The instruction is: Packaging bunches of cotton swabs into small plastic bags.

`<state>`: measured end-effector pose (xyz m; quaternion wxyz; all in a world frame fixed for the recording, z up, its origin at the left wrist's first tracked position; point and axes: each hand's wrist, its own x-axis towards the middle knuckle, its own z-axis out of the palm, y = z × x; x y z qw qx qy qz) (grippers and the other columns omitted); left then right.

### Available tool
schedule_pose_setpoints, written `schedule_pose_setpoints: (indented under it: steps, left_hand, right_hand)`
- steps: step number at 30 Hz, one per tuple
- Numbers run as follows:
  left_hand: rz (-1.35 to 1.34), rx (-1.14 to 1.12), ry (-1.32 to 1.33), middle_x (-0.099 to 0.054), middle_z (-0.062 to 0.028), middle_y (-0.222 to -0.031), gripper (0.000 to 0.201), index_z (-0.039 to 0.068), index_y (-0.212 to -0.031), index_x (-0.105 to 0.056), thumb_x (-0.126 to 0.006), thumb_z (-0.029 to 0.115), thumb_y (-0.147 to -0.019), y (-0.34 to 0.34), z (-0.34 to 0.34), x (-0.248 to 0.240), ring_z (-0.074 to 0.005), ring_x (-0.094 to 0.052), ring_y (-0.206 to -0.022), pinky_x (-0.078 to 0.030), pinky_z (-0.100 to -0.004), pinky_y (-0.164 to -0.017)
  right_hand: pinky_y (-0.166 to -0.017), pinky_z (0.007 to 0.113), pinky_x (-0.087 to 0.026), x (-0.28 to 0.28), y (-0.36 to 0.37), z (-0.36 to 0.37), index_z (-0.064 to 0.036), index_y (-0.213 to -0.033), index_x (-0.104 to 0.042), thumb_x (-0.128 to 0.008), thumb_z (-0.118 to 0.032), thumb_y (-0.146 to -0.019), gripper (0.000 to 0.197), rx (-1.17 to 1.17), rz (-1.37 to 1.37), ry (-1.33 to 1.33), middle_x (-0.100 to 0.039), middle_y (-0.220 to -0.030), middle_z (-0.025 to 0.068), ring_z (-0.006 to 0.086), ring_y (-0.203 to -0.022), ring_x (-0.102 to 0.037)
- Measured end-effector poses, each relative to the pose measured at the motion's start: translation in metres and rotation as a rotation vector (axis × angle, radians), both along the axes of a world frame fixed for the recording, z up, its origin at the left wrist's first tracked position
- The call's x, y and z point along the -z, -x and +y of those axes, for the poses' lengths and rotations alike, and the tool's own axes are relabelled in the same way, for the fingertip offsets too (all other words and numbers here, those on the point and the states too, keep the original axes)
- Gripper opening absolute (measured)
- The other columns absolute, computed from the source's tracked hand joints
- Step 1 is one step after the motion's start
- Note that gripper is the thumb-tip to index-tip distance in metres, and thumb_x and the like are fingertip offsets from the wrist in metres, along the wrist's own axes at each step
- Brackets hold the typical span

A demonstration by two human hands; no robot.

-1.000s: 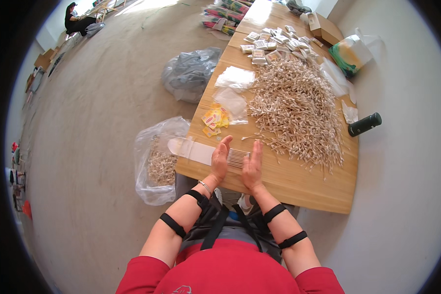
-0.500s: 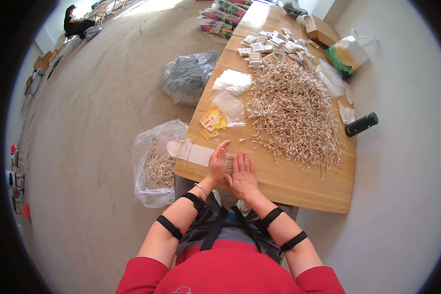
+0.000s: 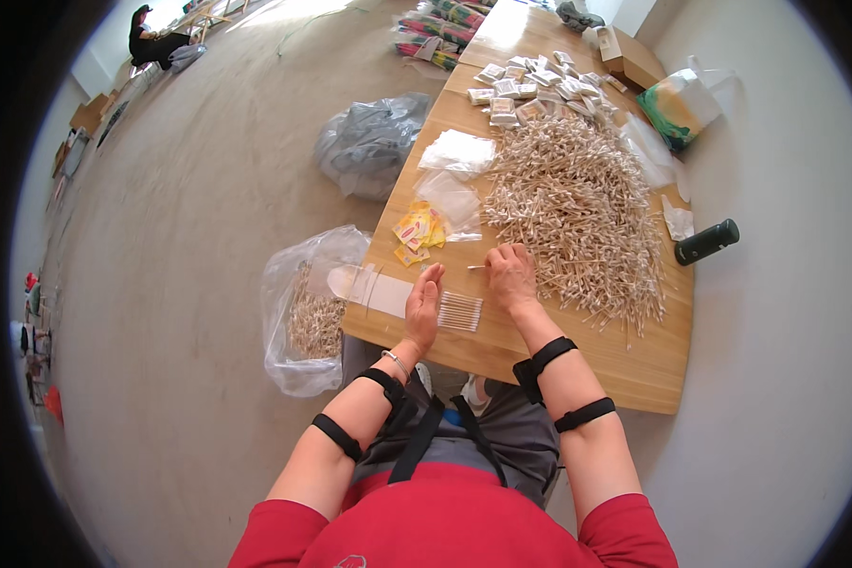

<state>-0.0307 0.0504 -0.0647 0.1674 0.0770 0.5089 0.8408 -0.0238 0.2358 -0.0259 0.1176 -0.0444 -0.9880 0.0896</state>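
A neat row of cotton swabs (image 3: 460,311) lies side by side on the table near its front edge. My left hand (image 3: 423,310) stands on edge against the row's left end, fingers stretched out and holding nothing. Pinched in the fingertips of my right hand (image 3: 511,276) is a single cotton swab (image 3: 476,267), its tip poking out leftward above the row. Beyond that hand spreads a large heap of loose cotton swabs (image 3: 577,208). A white strip (image 3: 388,294) reaches from my left hand toward the table's left edge.
Yellow printed slips (image 3: 418,227), clear bags (image 3: 452,197) and white sheets (image 3: 456,151) lie along the left. Small packs (image 3: 530,85) sit behind the heap. A dark bottle (image 3: 706,242) stands right. Beside the table, a clear bag (image 3: 279,322) holds swabs. A person (image 3: 151,43) sits far off.
My right hand has lifted off the row of swabs and moved right toward the heap, now pinching a single swab. The row is uncovered. My left hand stays beside it.
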Motion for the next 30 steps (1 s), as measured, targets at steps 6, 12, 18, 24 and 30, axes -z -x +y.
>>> schedule_pose_setpoints:
  steps: [6, 12, 18, 24, 30]
  left_hand:
    - [0.026, -0.006, 0.034, -0.041, -0.0147, -0.139, 0.045, -0.003, -0.136, -0.036, -0.038, 0.026, -0.101, 0.003, -0.005, 0.003, -0.0217, -0.036, -0.132, -0.026, -0.0329, -0.112]
    - [0.017, 0.002, 0.028, -0.042, -0.0148, -0.138, 0.044, -0.004, -0.135, -0.038, -0.039, 0.025, -0.101, 0.003, -0.002, 0.002, -0.0221, -0.037, -0.132, -0.026, -0.0332, -0.112]
    - [0.045, -0.015, 0.068, -0.044, -0.0146, -0.136, 0.042, -0.004, -0.133, -0.039, -0.039, 0.024, -0.101, 0.003, -0.005, 0.004, -0.0217, -0.039, -0.130, -0.029, -0.0324, -0.111]
    - [0.057, -0.012, 0.076, -0.046, -0.0138, -0.134, 0.042, -0.003, -0.132, -0.041, -0.040, 0.025, -0.101, 0.003, -0.003, 0.005, -0.0209, -0.041, -0.128, -0.029, -0.0315, -0.110]
    - [0.050, -0.014, 0.079, -0.047, -0.0134, -0.134, 0.042, -0.003, -0.133, -0.041, -0.040, 0.025, -0.101, 0.003, -0.003, 0.003, -0.0203, -0.041, -0.129, -0.029, -0.0313, -0.110]
  right_hand:
    - [-0.087, 0.038, -0.041, 0.005, -0.003, -0.005, -0.0139, -0.087, -0.062, -0.060, -0.016, -0.078, 0.009, -0.017, 0.043, -0.038, -0.059, -0.094, 0.0025, 0.0228, -0.101, -0.051]
    - [-0.086, 0.038, -0.041, 0.006, 0.002, 0.000, -0.0136, -0.084, -0.062, -0.059, -0.018, -0.080, 0.006, 0.022, 0.015, -0.046, -0.058, -0.092, 0.0037, 0.0230, -0.099, -0.051]
    - [-0.083, 0.039, -0.043, -0.012, 0.001, -0.003, -0.0144, -0.081, -0.061, -0.060, -0.017, -0.081, 0.003, 0.024, 0.040, 0.029, -0.060, -0.086, 0.0020, 0.0237, -0.094, -0.053]
    - [-0.082, 0.040, -0.042, -0.015, -0.002, -0.020, -0.0137, -0.083, -0.062, -0.059, -0.017, -0.082, 0.005, -0.086, -0.124, 0.224, -0.061, -0.088, 0.0046, 0.0263, -0.094, -0.054]
    - [-0.084, 0.041, -0.043, -0.017, -0.001, -0.025, -0.0098, -0.086, -0.064, -0.059, -0.017, -0.082, 0.009, -0.097, -0.217, 0.387, -0.064, -0.091, 0.0091, 0.0300, -0.093, -0.055]
